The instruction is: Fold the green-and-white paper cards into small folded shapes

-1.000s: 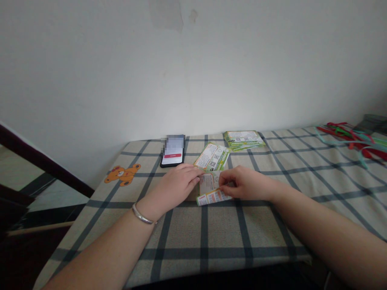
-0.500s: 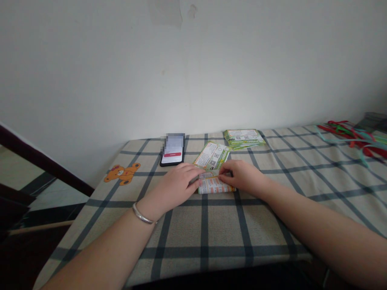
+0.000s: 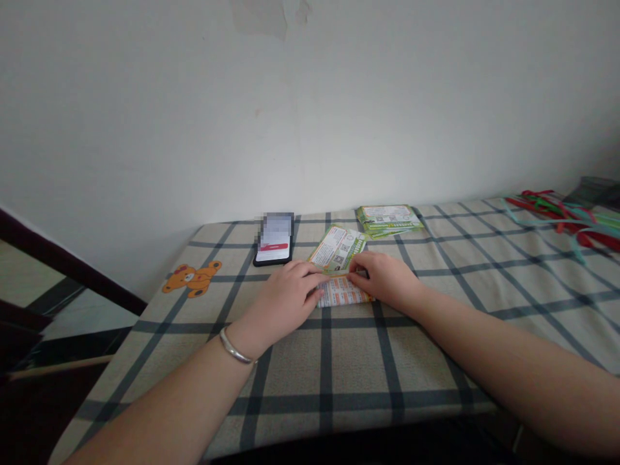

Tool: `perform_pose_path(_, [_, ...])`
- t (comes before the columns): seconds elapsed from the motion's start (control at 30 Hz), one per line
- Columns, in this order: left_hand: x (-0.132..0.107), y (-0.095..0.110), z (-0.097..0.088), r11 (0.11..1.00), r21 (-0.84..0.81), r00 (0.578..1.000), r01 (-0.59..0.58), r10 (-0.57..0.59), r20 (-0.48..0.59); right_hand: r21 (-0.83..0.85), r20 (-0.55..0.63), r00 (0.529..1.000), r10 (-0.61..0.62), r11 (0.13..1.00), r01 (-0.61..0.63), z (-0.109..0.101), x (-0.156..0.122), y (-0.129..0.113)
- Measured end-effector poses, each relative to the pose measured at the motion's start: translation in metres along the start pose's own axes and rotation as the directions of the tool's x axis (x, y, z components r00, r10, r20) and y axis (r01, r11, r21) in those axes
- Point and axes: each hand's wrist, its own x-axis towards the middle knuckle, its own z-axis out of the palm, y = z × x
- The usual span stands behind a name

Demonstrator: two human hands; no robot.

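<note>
One leaflet (image 3: 343, 294) lies btwn L grip (image 3: 285, 294) & R grip (image 3: 387, 281), touching both.

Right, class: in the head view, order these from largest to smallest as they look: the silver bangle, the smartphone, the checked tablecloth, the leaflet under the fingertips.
1. checked tablecloth
2. smartphone and leaflet: too alike to rank, as fingers partly cover the leaflet
3. silver bangle
</note>
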Motion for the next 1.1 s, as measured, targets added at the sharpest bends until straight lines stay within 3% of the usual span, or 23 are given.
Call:
perform_pose_path(0.43, [-0.001,0.001,0.000,0.999,0.002,0.999,0.041,-0.041,0.005,0.020,-0.014,0.999,-0.037,0.999,0.037,-0.008,-0.002,0.006])
perform_pose_path(0.67, [-0.003,0.005,0.006,0.985,0.067,0.981,0.158,-0.149,-0.124,0.017,0.006,0.999,-0.050,0.999,0.050,-0.005,-0.001,0.004])
perform_pose_path(1.1, [-0.003,0.001,0.013,0.950,-0.059,0.945,0.308,-0.313,-0.095,-0.005,-0.050,0.991,-0.122,0.993,0.122,0.001,0.003,0.005])
